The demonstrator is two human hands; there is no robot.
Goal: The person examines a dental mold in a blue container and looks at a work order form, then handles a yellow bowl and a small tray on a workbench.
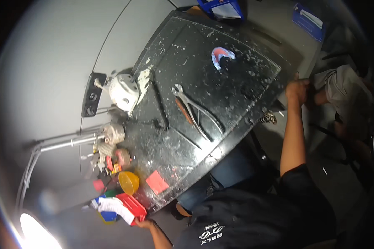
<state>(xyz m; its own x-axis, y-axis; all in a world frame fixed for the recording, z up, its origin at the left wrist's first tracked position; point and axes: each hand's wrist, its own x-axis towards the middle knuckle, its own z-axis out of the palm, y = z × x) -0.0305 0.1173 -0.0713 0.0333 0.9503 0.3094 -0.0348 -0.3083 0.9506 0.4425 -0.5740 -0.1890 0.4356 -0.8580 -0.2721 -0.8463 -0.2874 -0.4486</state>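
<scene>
At the near left corner of the worktable, my left hand is closed on the edge of a red plastic tray with a white paper over it. A yellow bowl and a flat pink sheet lie near the tray. My right arm reaches out past the table's right side; the fingers of my right hand are too dark and small to read. Mid-table lie metal plier-like cutters, a brown-handled tool and a black stick-like tool. Farther back sits a pink-and-white horseshoe-shaped dental piece.
Along the left wall stand a white rounded device, a black socket panel, plaster-like models and a lit jointed lamp. Blue boxes are at the far right. Another person's grey-clothed leg is beyond my right hand.
</scene>
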